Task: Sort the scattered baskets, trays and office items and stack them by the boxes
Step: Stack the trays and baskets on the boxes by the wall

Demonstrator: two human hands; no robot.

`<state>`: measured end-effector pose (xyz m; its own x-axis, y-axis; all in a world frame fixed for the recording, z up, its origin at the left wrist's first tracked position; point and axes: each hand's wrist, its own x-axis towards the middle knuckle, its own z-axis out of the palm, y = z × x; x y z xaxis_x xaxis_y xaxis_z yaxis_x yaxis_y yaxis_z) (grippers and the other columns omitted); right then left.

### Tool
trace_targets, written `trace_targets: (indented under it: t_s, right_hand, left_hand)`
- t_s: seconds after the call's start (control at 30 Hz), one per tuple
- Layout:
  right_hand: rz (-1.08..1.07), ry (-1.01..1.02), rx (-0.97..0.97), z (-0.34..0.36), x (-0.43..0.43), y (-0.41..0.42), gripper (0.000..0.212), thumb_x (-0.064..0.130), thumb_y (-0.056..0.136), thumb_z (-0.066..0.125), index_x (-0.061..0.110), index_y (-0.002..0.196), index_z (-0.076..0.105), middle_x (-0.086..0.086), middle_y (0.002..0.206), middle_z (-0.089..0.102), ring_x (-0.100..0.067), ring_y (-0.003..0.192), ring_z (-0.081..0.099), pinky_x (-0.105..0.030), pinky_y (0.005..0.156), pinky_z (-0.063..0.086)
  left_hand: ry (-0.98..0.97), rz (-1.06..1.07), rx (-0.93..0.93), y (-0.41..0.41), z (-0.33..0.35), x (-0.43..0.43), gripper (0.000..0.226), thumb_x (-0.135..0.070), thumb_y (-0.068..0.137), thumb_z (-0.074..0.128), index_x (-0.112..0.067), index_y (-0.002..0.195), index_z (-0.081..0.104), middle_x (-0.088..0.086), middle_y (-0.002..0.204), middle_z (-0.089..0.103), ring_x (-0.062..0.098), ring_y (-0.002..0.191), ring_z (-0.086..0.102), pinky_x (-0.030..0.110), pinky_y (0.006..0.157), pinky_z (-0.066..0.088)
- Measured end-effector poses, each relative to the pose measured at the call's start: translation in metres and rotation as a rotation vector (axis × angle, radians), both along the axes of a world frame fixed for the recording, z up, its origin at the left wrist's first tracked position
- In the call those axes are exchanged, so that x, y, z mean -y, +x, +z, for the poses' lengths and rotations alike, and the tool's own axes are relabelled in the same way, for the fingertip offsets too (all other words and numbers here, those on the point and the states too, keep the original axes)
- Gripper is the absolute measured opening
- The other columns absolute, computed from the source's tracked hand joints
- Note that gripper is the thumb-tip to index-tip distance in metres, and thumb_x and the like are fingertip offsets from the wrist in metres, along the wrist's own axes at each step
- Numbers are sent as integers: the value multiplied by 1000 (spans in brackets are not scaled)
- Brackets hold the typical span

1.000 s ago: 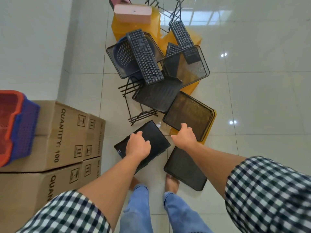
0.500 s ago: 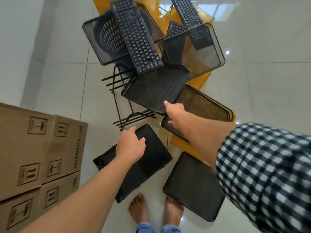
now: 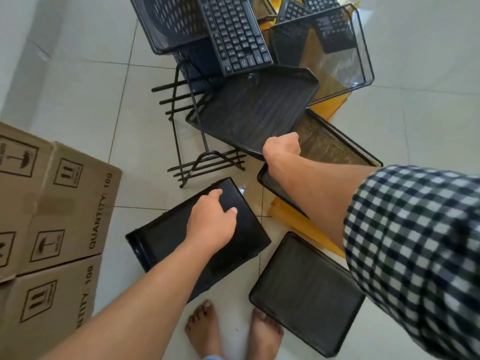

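Reaching right grip (image 3: 281,148): fingers curled round the near rim of the mesh tray (image 3: 254,107), which lies tilted over the wire rack (image 3: 192,141).
Left grip (image 3: 211,222): fingers bent on the black tray (image 3: 166,237) on the floor (image 3: 78,94); a clasp cannot be told.
Boxes (image 3: 52,203): stacked at left, near the black tray.
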<state>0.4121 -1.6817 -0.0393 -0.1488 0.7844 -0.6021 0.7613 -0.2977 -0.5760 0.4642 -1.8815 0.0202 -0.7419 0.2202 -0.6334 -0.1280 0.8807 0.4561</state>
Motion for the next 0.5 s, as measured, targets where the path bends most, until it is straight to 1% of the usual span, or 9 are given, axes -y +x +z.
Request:
trace_targets:
  t_s: [0.03,0.07,0.17,0.23,0.3,0.4,0.47,0.5]
  right_hand:
    - [-12,40,12,1,2,-2,46,13,95,59,10,137,41,-13,125,57,-27,103,57,-43,89,55]
    - [-7,63,8,5,4,-2,47,14,94,62,10,135,40,-13,124,57,-28,101,58,-43,87,56]
    - [10,89,10,7,1,-7,57,23,92,71,13,135,35,-15,129,56,-34,112,59,-50,93,55]
    - [38,93,68,9,-1,-10,58,17,90,72,11,136,37,-15,127,57,-34,112,60,-49,92,56]
    - [54,39,92,10,-4,-10,53,12,90,68,7,136,42,-16,127,58,-33,110,62,-45,89,58]
    - [170,-179,2,15,-10,-9,47,15,92,56,7,137,48,-15,136,54,-32,120,59,-45,95,56]
    - [160,-201,-73,21,-7,-9,43,17,91,55,7,132,53,-14,133,57,-31,118,60,-43,93,57]
    - [132,-173,-103,23,-3,-12,42,18,91,55,7,131,54,-14,129,59,-31,114,62,-40,86,58]
  left_hand:
    - [7,9,6,0,1,1,63,-28,97,64,-29,153,35,0,150,46,24,133,50,41,103,47]
    - [15,13,11,-1,3,1,62,-28,97,64,-30,152,36,0,150,47,24,132,50,41,102,47]
    - [20,14,10,-1,4,6,62,-28,96,65,-31,151,37,-1,149,47,22,132,51,41,101,48]
    - [3,17,4,-2,2,9,61,-29,96,65,-31,151,38,-1,148,48,22,132,52,40,100,49]
    - [-12,5,3,-1,-1,14,61,-29,96,66,-31,151,38,-1,148,48,22,131,53,38,98,50]
    - [-12,10,20,1,-4,18,60,-29,96,65,-30,150,39,-1,148,48,22,130,53,37,97,49]
    - [-12,13,36,3,-6,17,59,-29,96,65,-29,150,40,0,148,48,22,130,52,37,98,49]
    - [-11,14,40,3,-6,16,59,-29,96,65,-29,150,40,0,148,48,22,130,52,38,99,48]
